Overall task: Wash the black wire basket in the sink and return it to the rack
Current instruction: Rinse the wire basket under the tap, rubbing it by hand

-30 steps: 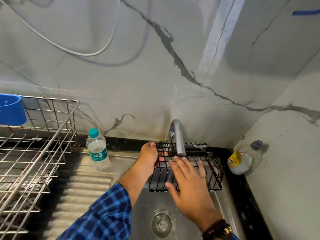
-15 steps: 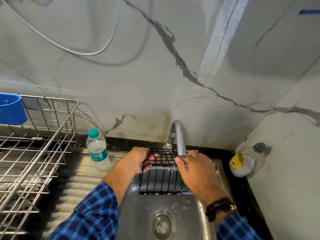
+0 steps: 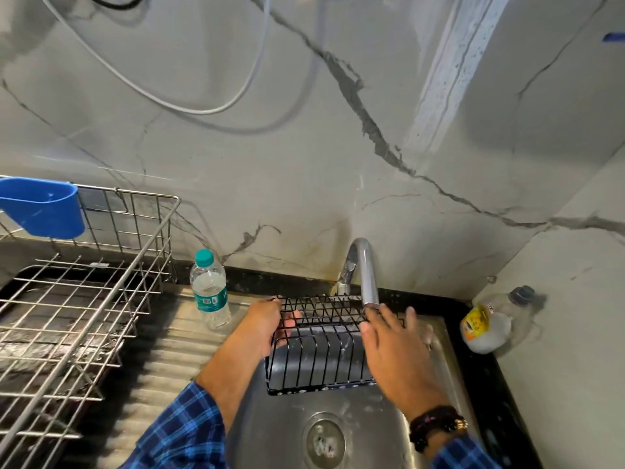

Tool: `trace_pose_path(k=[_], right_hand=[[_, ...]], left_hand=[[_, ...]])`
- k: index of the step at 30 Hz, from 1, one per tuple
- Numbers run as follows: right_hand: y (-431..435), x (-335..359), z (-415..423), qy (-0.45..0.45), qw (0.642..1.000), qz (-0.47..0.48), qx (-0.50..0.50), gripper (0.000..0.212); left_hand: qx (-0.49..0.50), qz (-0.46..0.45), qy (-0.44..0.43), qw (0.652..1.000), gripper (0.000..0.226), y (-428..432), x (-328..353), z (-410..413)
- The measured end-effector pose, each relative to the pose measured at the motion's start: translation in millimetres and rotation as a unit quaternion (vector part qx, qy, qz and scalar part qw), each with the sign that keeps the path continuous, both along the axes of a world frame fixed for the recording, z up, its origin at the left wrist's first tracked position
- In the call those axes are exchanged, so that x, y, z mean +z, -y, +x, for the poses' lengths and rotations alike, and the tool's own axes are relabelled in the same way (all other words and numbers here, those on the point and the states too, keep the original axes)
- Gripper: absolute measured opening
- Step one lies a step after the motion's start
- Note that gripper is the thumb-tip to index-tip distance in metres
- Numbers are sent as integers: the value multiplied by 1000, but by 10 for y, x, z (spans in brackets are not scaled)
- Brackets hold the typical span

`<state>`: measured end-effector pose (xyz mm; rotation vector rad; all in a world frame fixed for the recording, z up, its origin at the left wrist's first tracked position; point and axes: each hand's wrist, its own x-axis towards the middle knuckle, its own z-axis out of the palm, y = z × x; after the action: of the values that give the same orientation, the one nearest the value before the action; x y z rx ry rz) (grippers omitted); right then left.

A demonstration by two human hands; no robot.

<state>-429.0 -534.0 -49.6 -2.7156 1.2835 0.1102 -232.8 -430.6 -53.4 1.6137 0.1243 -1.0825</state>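
1. Now the black wire basket [image 3: 321, 346] hangs over the far part of the sink [image 3: 449, 374], tipped so that its open side faces the person and its far rim sits just under the mouth of the tap [image 3: 367, 279]. Half a second ago it was held at much the same spot, so it has barely shifted.

2. What has changed is the right hand [image 3: 394, 346]. Half a second ago its grip was curled over the basket's right rim; now the fingers are spread flat and the palm lies against the wires on the right side, released rather than clenched. A thin run of water seems to fall past it inside the basket, though that is faint.

3. The left hand [image 3: 267, 328] has kept its place on the left end, its grip closed around the rim wires, and it alone carries the basket.

4. I judge this to be the rinsing and rubbing step: the open right palm looks set to sweep over the wires under the water. The wash is under way and the return is not yet begun.

5. Further out, the steel rack [image 3: 101, 299] stands on the table to the left, with a blue cup [image 3: 44, 211] hooked on its far rail. A water bottle [image 3: 209, 292] stands between rack and sink, and a jug [image 3: 487, 328] lies at the far right corner.
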Motion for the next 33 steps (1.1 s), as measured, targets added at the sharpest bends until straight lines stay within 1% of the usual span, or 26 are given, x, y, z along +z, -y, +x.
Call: trace_pose_path(k=[2,3,4,5,7,9,10,12,14,16,18,19,21,23,25,27,28,33], right_hand=[[-177,24,98,6,995,1,97,71],[-271,43,148,13,990,19,139,69],[-324,56,185,18,986,43,162,65],[-296,65,207,22,984,61,165,63],[-35,-39,159,13,990,86,113,65],[283,-133,14,-8,992,123,11,78],[402,-171,-57,-9,987,152,-42,80],[444,-210,-114,-16,974,202,-98,75],[274,-171,-14,-41,972,215,-86,77],[41,-139,182,-52,972,227,-16,80],[-110,-153,366,-42,966,251,44,78],[-131,-138,406,-28,965,254,62,74],[-59,-96,370,14,966,245,78,58],[67,-59,210,38,974,213,61,47],[243,-84,56,22,986,163,7,51],[347,-154,-58,44,986,150,-65,58],[352,-172,-84,60,983,155,-83,59],[279,-141,-48,132,976,153,-79,55]], left_hand=[[-5,-21,25,999,25,56,21,-95],[-13,-36,37,999,25,84,30,-154],[-27,-48,48,997,26,110,27,-212],[-45,-55,54,996,26,123,12,-264],[-69,-52,55,995,26,97,-31,-312],[-63,-32,47,996,25,20,-76,-296],[-55,-26,40,997,24,-25,-98,-275],[-40,-24,33,998,24,-81,-166,-241],[-43,-19,34,998,23,-81,-198,-289],[-66,-15,61,996,24,-42,-205,-428],[-85,-21,92,992,24,-35,-201,-574],[-87,-27,98,991,23,-51,-209,-610],[-73,-45,89,992,22,-115,-211,-629],[-69,-67,93,991,21,-188,-222,-634],[-65,-86,127,986,21,-232,-249,-627],[-57,-92,163,981,22,-262,-251,-632],[-53,-95,181,977,22,-270,-246,-633],[-27,-121,251,960,21,-333,-137,-687]])
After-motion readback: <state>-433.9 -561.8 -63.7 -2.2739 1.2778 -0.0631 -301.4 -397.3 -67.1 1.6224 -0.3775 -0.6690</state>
